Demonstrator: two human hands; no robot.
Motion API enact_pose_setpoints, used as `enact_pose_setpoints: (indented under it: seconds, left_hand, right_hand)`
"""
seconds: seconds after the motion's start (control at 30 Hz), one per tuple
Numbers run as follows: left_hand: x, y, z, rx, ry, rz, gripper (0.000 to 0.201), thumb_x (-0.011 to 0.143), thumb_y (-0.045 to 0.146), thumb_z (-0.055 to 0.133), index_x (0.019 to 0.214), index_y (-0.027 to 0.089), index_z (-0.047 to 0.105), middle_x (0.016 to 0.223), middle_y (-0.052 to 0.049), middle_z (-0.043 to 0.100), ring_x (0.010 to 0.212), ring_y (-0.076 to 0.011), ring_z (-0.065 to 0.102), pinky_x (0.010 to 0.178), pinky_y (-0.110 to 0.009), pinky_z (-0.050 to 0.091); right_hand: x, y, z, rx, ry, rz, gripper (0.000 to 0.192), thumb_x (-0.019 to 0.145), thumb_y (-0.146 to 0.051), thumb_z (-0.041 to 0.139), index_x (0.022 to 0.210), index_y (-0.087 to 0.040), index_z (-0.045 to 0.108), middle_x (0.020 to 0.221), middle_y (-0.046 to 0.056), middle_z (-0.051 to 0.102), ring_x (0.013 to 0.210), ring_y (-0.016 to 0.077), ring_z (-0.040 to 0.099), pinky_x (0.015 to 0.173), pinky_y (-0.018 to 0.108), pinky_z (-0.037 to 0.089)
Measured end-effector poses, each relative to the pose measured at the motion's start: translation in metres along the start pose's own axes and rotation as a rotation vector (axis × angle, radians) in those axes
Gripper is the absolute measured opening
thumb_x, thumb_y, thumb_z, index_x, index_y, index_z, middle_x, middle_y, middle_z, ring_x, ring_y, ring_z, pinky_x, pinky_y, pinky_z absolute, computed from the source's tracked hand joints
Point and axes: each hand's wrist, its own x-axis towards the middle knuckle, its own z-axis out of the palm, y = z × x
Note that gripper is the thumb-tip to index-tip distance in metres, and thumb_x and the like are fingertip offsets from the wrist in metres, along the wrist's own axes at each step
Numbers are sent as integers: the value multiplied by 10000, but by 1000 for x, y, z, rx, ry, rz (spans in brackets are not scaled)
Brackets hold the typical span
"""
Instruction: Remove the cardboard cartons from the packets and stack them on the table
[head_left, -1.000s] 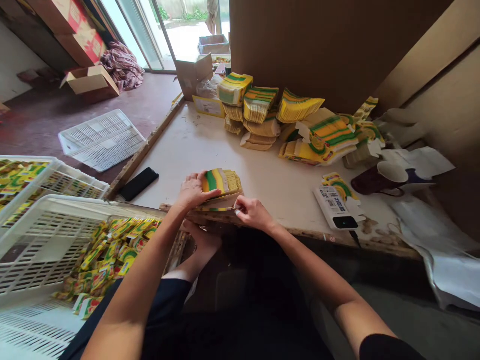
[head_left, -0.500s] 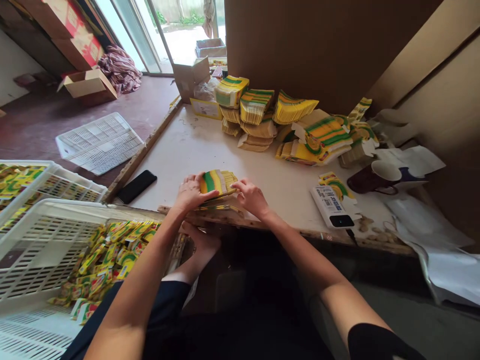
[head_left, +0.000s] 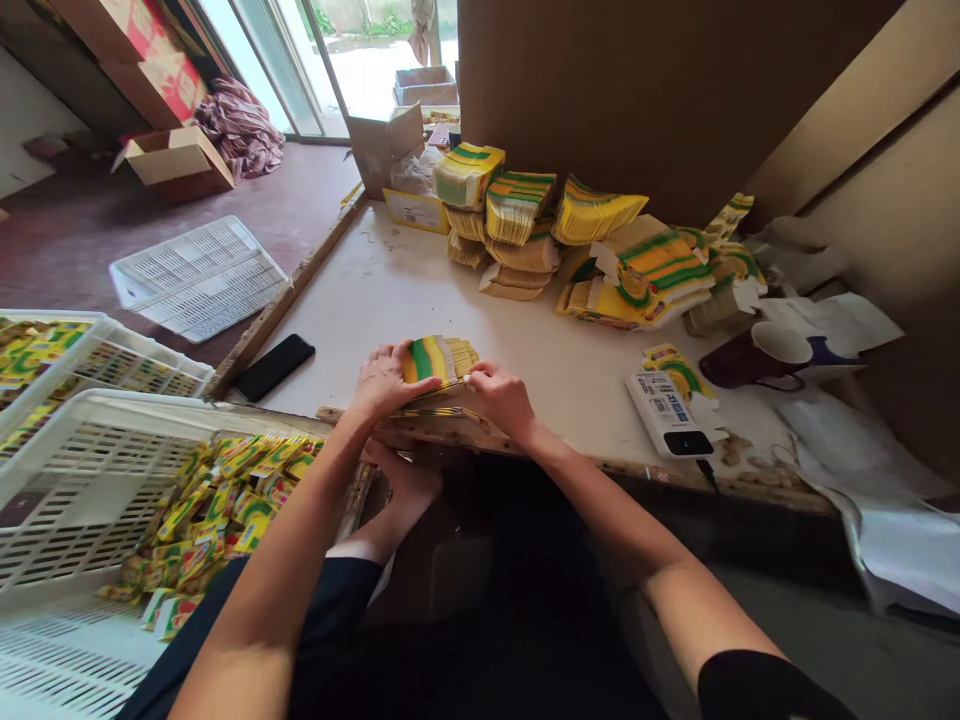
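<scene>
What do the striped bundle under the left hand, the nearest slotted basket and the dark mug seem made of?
Striped bundle: probably thin card or paper with a printed face, since many layers show at its end. Slotted basket: likely white moulded plastic, fairly smooth, judging by its regular openings. Dark mug: perhaps glazed ceramic, though plastic is possible; it looks smooth, pale inside.

Since a second ago, the person's right hand has moved from the table's front edge to the right end of the flattened-carton stack; the brown panel below no longer shows.
</scene>
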Motion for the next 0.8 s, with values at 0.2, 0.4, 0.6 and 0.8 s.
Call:
enact_pose_setpoints:
  seconds: [0.2,0.4,0.6,0.8]
  left_hand:
    - [1,-1,1,-9,0,-2,743,745,612,558,1361,223,415,1227,-123,541,1183,-320,472,975,-409,395]
    - [0,1,-1,-2,-9,-10,776,751,596,560,1391,191,390,1258,-144,534,1199,-325,463,993,-420,386]
    - [-1,2,-2,13,-10,-9,757,765,591,548,1382,182,391,1243,-144,534,1185,-317,475,994,-412,387]
    - [-2,2,-3,37,-23,24,874,701,609,615,1402,159,348,1264,-165,508,1205,-344,453,989,-421,384]
  right_hand:
    - [-4,2,2,-19,12,-34,206,912,-113,500,868,-200,682,1041,68,653,888,153,578,686,221,376]
    - [-2,0,-1,-44,-9,-39,197,912,-120,499,839,-195,665,1013,77,651,897,164,570,710,229,378]
    - [9,-4,-8,-74,-62,-40,162,863,-103,508,855,-195,641,999,87,657,906,193,580,737,252,397]
    - [23,-11,-9,-114,-102,14,150,840,-163,534,952,-180,632,1030,110,661,882,216,601,696,266,400]
